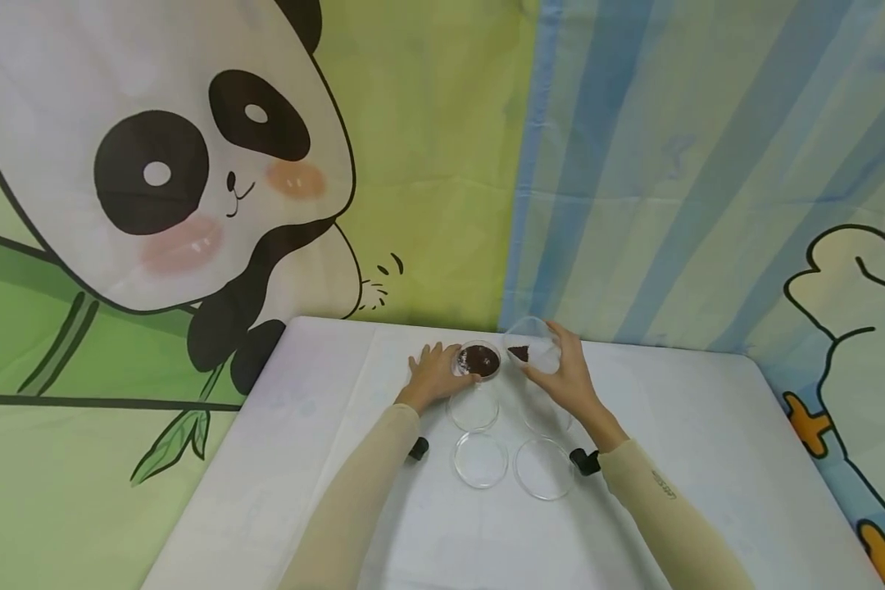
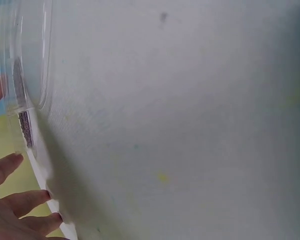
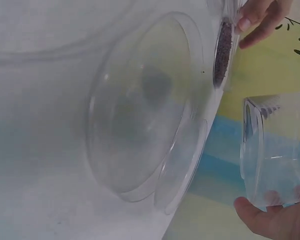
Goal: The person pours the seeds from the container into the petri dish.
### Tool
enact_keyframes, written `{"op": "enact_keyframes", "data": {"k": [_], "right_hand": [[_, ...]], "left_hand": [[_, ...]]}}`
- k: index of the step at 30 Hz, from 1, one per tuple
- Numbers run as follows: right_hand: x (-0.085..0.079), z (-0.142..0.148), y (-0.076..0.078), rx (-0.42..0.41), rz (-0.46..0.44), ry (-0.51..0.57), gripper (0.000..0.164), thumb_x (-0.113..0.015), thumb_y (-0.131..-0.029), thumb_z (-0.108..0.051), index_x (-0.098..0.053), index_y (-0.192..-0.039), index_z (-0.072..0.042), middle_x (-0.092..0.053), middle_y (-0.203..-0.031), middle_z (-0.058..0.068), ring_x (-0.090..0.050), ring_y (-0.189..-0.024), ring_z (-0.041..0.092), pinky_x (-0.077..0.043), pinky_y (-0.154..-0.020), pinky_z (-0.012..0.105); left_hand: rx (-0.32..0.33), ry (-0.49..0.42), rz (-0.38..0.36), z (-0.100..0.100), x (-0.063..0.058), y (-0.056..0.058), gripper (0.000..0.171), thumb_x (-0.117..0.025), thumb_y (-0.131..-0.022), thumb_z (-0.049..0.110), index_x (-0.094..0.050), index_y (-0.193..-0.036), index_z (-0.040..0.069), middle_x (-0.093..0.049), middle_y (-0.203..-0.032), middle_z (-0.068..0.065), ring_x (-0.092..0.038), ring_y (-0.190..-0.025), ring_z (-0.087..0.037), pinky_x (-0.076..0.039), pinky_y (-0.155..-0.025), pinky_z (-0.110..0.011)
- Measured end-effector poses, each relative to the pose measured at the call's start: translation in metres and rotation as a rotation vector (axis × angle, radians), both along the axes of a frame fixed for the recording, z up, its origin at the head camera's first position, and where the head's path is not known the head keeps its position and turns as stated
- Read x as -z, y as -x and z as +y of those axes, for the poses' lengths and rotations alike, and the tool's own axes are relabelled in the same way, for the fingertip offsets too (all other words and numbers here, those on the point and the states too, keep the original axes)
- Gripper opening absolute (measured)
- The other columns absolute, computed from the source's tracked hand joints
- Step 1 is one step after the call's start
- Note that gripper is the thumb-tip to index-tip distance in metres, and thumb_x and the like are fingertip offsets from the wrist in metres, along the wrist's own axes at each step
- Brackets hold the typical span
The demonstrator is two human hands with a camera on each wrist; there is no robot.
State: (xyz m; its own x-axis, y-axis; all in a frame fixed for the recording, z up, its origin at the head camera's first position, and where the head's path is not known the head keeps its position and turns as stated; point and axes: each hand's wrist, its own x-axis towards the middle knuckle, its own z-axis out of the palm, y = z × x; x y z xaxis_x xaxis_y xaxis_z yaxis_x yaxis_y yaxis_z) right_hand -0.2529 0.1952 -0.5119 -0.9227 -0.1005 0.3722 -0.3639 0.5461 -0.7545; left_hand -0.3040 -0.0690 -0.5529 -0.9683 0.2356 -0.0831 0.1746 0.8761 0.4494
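A clear round petri dish (image 1: pixel 479 342) lies near the table's far edge, mostly covered by dark brown granules (image 1: pixel 483 360). Thumb and fingers of my left hand (image 1: pixel 435 377) hold it from the left and near side, the other fingers spread out. To its right, my right hand (image 1: pixel 569 373) grips a clear plastic container (image 3: pixel 280 145) by its side. That container is tilted toward the dish, and a small heap of dark granules (image 1: pixel 519 353) sits in its lower corner. The left wrist view catches the petri dish (image 2: pixel 25 127) edge-on between thumb and fingertip.
Several clear round dishes or lids lie nearer me: one (image 1: pixel 481 487) at front left, another (image 1: pixel 544 498) at front right, others just behind them. The white table (image 1: pixel 671 459) ends at a printed cloth backdrop (image 1: pixel 442 205). Black straps (image 1: pixel 585 461) circle both wrists.
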Motion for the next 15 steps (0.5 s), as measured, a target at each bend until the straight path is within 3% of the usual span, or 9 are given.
{"op": "enact_keyframes", "data": {"k": [9,15], "right_hand": [[0.006,0.024,-0.034,0.082,-0.056,0.192,0.086,-0.083,-0.085,-0.018,-0.030,-0.153,-0.012,-0.027,-0.147,0.023,-0.039,-0.131,0.044,-0.039,-0.099,0.068],[-0.010,0.031,-0.061,0.131,-0.061,0.331,0.083,-0.079,-0.084,-0.001,-0.029,-0.151,-0.002,-0.024,-0.145,0.026,-0.036,-0.132,0.048,-0.037,-0.099,0.070]], "left_hand": [[-0.005,-0.001,-0.015,0.001,-0.004,-0.003,0.085,-0.066,-0.084,0.067,-0.045,-0.151,0.019,-0.035,-0.156,-0.022,-0.022,-0.145,-0.047,-0.013,-0.110,-0.073],[-0.010,-0.015,-0.010,0.002,-0.003,-0.001,0.083,-0.068,-0.084,0.065,-0.046,-0.150,0.019,-0.035,-0.156,-0.022,-0.022,-0.145,-0.047,-0.013,-0.110,-0.073]]}}
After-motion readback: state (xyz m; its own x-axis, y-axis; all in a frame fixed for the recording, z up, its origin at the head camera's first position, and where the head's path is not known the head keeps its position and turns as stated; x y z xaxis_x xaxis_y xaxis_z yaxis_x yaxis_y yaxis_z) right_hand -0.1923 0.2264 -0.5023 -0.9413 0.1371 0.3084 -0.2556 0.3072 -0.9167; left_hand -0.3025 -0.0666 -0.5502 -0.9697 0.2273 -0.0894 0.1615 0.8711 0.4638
